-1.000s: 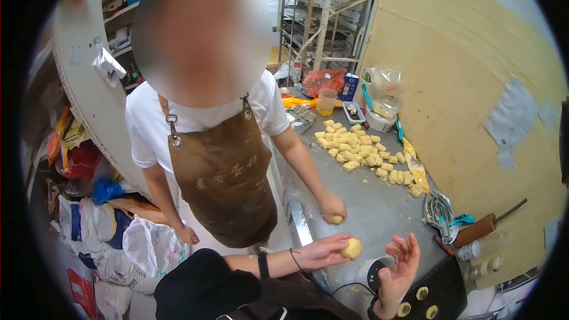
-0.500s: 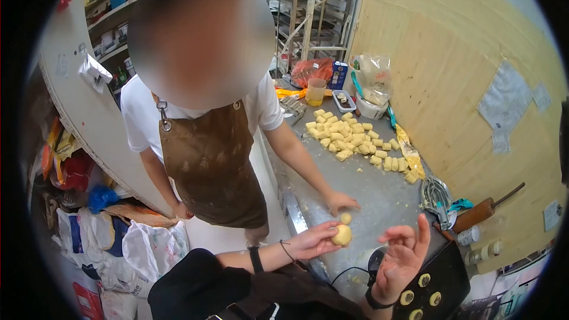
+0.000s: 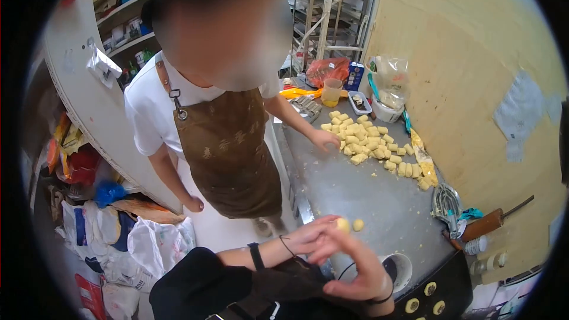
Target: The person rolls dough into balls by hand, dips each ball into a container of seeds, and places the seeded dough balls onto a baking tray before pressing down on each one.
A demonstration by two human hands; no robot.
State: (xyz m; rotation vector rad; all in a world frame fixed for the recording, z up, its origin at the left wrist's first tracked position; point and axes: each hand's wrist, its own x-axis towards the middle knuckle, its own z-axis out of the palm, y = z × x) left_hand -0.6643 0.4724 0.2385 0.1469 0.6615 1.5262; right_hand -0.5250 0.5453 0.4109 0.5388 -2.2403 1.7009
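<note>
My left hand (image 3: pixel 313 237) holds a round yellow dough ball (image 3: pixel 342 225) at its fingertips, over the near edge of the metal table. Across it reaches my right hand (image 3: pixel 359 265), fingers stretched out and thumb apart, overlapping the left fingers in this view. A smaller dough ball (image 3: pixel 358 225) lies on the tabletop just right of the held one. Close by my right wrist stands a white round container (image 3: pixel 403 271), partly hidden by that hand.
A co-worker in a brown apron (image 3: pixel 228 154) stands across, one hand (image 3: pixel 325 140) at a heap of cut dough pieces (image 3: pixel 364 139). A black baking tray (image 3: pixel 453 284) with several round pastries lies at lower right. A rolling pin (image 3: pixel 483 226) lies along the wall.
My right hand has come from its raised place on the right over to my left hand. The co-worker's hand has moved from beside the small dough ball back to the heap. The view has shifted.
</note>
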